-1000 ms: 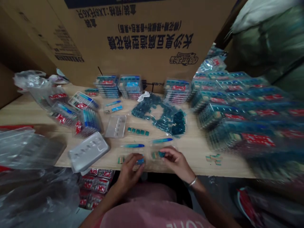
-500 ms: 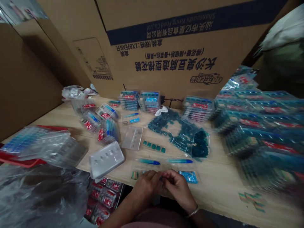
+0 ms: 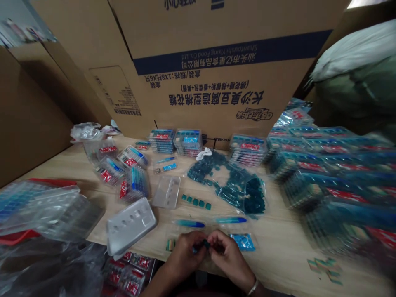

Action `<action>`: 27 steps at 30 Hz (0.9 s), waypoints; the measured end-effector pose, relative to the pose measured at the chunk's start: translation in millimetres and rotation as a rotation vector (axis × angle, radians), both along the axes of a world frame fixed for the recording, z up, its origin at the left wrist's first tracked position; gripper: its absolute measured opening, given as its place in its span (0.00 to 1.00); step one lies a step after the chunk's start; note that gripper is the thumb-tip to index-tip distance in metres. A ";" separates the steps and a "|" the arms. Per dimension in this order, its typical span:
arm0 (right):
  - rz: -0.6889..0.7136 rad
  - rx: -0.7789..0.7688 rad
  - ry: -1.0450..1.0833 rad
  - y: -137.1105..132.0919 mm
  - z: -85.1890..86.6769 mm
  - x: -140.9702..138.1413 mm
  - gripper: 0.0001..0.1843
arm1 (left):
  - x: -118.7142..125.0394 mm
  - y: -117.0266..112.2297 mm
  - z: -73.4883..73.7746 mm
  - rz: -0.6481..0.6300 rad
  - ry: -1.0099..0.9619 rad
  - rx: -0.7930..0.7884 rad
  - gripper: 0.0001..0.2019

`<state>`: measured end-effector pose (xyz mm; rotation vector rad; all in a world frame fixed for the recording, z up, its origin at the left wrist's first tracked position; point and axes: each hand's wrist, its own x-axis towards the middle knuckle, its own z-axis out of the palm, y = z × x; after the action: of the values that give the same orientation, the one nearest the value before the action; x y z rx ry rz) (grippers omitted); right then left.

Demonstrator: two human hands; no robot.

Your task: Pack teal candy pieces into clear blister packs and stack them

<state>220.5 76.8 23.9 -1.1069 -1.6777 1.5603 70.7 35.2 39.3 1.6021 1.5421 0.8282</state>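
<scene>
— So, what do you have in your hands right now?

— My left hand (image 3: 185, 252) and my right hand (image 3: 230, 258) are curled in close together, fingers pinched almost shut, with a small dark-teal piece (image 3: 204, 244) between them. It's too small for me to make out its shape, or to tell which hand bears more of it.

— What's nearest to them?

— Just beyond my right hand, a flat bright-blue packet (image 3: 243, 242) lies on the pale wooden worktop (image 3: 278, 251). Just beyond my left hand sits a tiny striped block (image 3: 170, 245). A little farther out, a slim teal-and-blue stick (image 3: 188, 223) lies ahead of my left hand, and a second slim teal-and-blue stick (image 3: 231, 220) lies ahead of my right.

— And past those?

— Straight ahead of my hands is a neat row of small teal squares (image 3: 196, 201). Ahead and to the right, a clear plastic bag of dark-teal pieces (image 3: 255, 198) lies slumped. Ahead and to the left are a silver-white moulded tray (image 3: 131, 226) and a clear moulded tray (image 3: 166, 192). Stacks of clear packs with red labels (image 3: 247, 150) rise farther ahead and off to the right, and a large cardboard carton (image 3: 216, 82) stands behind everything.
</scene>
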 end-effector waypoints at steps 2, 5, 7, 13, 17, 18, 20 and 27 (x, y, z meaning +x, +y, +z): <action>-0.005 0.037 -0.019 -1.0 -1.6 0.0 0.04 | 1.1 -0.3 -2.4 -0.024 0.062 0.050 0.18; -0.026 0.083 -0.054 -2.1 -4.1 0.6 0.04 | 2.8 -2.4 -8.3 -0.078 0.211 0.167 0.21; -0.032 0.073 -0.051 -1.8 -4.0 1.3 0.04 | 3.9 -4.6 -11.1 -0.140 0.328 0.224 0.22; -0.054 0.010 0.041 -1.4 2.6 3.8 0.04 | 7.8 -7.9 -9.9 -0.211 0.454 0.211 0.24; -0.039 0.009 0.046 -5.4 8.1 5.6 0.02 | 8.0 -4.4 -2.9 -0.072 0.214 0.161 0.20; -0.031 0.008 0.043 -6.4 9.6 6.2 0.02 | 7.7 -3.2 -1.2 -0.041 0.149 0.148 0.19; -0.023 0.016 0.038 -8.0 11.9 7.3 0.03 | 8.1 -1.5 -0.2 0.011 0.056 0.120 0.15; -0.094 0.061 0.062 -9.4 4.7 11.5 0.08 | 24.1 -1.1 -13.2 0.210 -0.096 0.068 0.09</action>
<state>231.9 67.4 28.7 -1.0793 -1.5991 1.4604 94.8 34.1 26.1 1.4419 1.6473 1.0657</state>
